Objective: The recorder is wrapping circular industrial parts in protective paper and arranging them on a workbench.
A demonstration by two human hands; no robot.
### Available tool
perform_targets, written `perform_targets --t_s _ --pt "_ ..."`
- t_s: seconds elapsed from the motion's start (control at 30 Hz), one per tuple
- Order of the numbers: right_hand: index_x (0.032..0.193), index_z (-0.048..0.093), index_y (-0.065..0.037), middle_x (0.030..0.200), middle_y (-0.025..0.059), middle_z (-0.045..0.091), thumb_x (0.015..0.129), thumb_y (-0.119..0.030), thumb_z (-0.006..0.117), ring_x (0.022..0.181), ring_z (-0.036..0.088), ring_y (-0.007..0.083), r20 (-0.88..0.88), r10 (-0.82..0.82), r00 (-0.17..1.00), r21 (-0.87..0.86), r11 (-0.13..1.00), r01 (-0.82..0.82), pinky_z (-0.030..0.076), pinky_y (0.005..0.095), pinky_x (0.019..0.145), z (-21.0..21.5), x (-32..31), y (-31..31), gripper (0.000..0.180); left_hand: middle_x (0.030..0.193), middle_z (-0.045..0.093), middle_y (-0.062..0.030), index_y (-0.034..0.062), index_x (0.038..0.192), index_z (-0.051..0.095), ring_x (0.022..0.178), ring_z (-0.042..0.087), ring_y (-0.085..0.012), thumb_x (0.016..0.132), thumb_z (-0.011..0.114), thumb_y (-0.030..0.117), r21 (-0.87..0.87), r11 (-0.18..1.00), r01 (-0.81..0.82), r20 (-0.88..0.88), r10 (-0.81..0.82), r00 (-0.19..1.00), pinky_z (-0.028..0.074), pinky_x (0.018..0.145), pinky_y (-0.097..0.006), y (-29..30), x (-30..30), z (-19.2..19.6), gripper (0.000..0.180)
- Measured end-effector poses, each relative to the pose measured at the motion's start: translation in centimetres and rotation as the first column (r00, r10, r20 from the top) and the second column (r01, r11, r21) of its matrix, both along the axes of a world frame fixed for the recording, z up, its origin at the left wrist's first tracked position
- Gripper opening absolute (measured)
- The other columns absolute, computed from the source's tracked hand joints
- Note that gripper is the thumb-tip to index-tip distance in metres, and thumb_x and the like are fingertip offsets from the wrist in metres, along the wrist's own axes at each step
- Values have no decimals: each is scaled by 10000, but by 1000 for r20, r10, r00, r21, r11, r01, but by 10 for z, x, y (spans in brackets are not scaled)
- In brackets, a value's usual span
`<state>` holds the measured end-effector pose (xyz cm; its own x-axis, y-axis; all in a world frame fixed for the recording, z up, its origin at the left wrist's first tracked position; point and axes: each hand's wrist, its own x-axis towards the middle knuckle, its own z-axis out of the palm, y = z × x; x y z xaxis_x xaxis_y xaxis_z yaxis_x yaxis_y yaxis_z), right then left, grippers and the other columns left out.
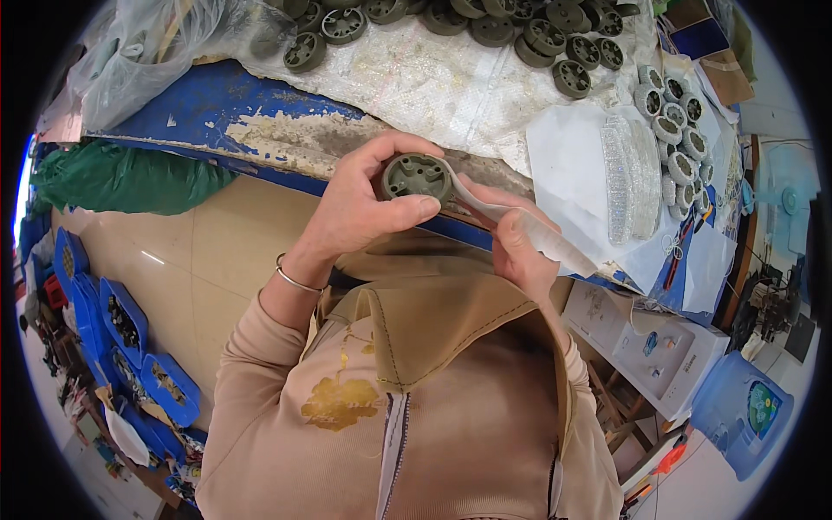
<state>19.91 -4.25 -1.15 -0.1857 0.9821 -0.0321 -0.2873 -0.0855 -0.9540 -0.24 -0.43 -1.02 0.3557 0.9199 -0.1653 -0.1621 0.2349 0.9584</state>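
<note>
My left hand [368, 195] is closed around a round olive-green plastic part [417, 179], its hollow face with ribs and holes turned up toward me. Against the right side of that part lies one end of a pale, whitish strip [529, 227]. My right hand [524, 251] pinches the strip between thumb and fingers, and its free end hangs out to the right. Both hands are just in front of the table's near edge. On the table to the right, several glittering, curved strips [631, 178] rest on a white sheet [563, 165].
Many bare green round parts [494, 30] are heaped at the table's back. Several glitter-wrapped ones [680, 143] stand at the right, near red-handled scissors [672, 269]. A clear plastic bag [143, 69] lies back left. Blue bins [121, 321] stand on the floor, lower left.
</note>
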Motion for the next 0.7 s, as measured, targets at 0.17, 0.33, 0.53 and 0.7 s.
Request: perform_targets --t_s 0.17,0.33,0.53,0.7 --pt "1149 579 90 1164 175 614 942 -345 528 1096 568 229 -26 25 999 -140 990 -29 414 340 975 6 1 -5 484 1057 581 -86 19 1074 535 943 561 -155 716 726 204 162 986 -43 21 40 999 449 848 -281 -3 5 -14 446" --pt "1166 569 86 1188 173 601 941 -317 539 1104 565 231 -34 39 999 -213 976 -45 417 343 979 14 5 -7 462 1108 582 -150 32 1020 487 1018 564 -186 718 717 170 40 996 -75 144 68 987 453 907 -331 -8 10 -15 404" --pt "1184 563 74 1219 170 583 943 -310 539 1144 539 228 30 62 998 -245 968 -53 401 343 1000 21 3 -7 454 1050 582 -131 44 1032 467 956 557 -154 720 701 119 125 968 -220 59 214 975 456 854 -293 -13 20 -21 397" --pt "1196 564 57 1224 161 583 939 -343 537 1160 527 223 240 227 944 -295 943 -151 388 335 1012 20 8 -3 476 1007 547 -83 46 1152 390 939 542 -137 725 709 69 156 957 -245 90 233 968 453 849 -287 -13 28 -26 534"
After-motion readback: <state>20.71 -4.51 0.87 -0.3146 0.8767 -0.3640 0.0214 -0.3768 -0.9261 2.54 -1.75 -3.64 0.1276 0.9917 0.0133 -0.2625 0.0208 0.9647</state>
